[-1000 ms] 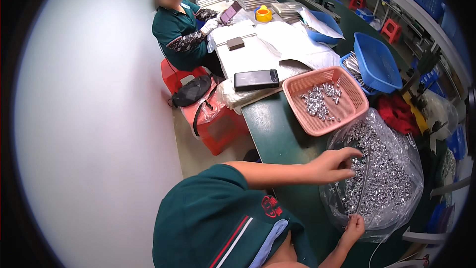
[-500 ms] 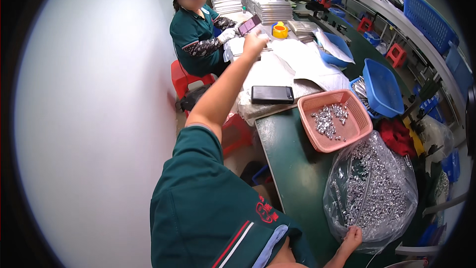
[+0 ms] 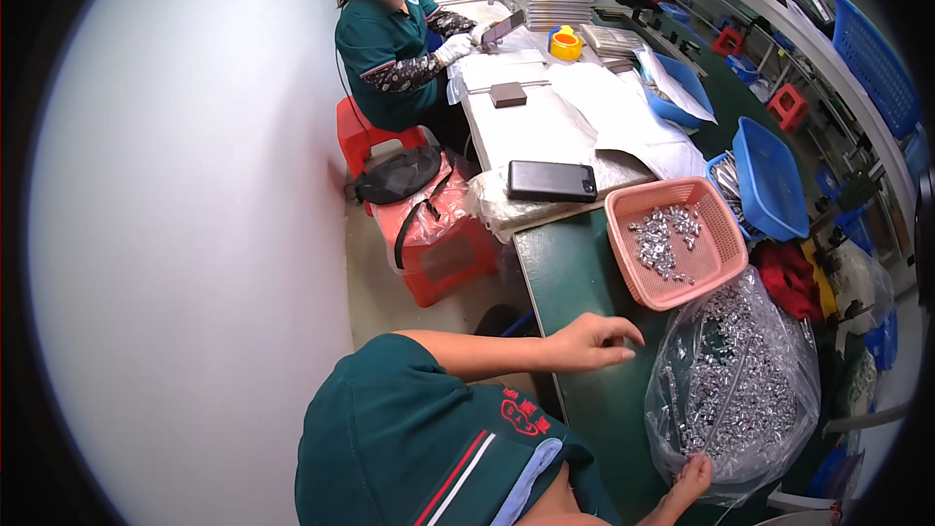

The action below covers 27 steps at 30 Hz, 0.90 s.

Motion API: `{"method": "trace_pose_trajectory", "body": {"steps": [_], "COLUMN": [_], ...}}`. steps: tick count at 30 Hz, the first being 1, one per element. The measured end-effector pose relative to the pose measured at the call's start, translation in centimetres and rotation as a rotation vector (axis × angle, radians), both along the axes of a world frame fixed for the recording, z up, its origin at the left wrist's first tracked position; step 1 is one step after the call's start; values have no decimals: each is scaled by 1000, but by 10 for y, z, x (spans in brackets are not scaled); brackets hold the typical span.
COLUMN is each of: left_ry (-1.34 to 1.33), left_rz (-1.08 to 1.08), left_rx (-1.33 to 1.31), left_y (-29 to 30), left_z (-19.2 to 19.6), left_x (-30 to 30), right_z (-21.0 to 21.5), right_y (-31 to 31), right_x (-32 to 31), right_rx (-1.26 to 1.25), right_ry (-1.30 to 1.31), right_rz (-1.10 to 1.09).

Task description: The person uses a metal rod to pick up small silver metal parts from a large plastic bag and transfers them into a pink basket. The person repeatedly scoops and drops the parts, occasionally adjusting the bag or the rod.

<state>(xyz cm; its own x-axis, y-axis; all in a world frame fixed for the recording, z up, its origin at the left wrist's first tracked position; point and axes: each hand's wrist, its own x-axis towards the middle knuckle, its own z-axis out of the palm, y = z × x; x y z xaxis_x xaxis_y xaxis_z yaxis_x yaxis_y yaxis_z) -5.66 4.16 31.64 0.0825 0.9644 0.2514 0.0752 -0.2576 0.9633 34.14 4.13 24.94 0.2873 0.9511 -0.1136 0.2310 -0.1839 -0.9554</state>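
My left hand [image 3: 592,341] hovers over the green tabletop, palm down, its thumb and fingers curved apart with nothing in them. It is just left of a clear plastic bag [image 3: 672,424] of small shiny metal parts [image 3: 745,385]. At the bag's near edge my right hand [image 3: 693,477] is closed on the plastic. Beyond the bag stands a pink basket [image 3: 628,268], tilted slightly, with a smaller heap of similar metal parts on its bottom. The exact shape of the parts is too small to tell.
A black power bank-like block [image 3: 551,181] lies on white sheets left of the basket. Blue baskets [image 3: 769,180] stand beyond it, beside a red cloth [image 3: 787,278]. A seated co-worker [image 3: 385,58] in gloves holds a phone. Red stools [image 3: 448,263] line the table's left side.
My left hand has drawn back from beside the co-worker's phone to the near tabletop by the bag. My right hand stays on the bag's edge. The co-worker's phone has tilted.
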Motion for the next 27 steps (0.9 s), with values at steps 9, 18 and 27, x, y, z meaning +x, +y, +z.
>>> {"method": "trace_pose_trajectory", "body": {"steps": [9,18,27], "left_ry": [-371,-281,-278], "left_rz": [-763,-1211,-1218], "left_rx": [776,824,833], "left_y": [-11,-43,-56], "left_z": [113,145,147], "left_x": [45,119,172], "right_z": [-4,-26,-4], "right_y": [7,3,7], "right_x": [3,31,13], "right_rx": [15,36,-41], "right_ry": [9,26,56], "right_rz": [52,55,59]}}
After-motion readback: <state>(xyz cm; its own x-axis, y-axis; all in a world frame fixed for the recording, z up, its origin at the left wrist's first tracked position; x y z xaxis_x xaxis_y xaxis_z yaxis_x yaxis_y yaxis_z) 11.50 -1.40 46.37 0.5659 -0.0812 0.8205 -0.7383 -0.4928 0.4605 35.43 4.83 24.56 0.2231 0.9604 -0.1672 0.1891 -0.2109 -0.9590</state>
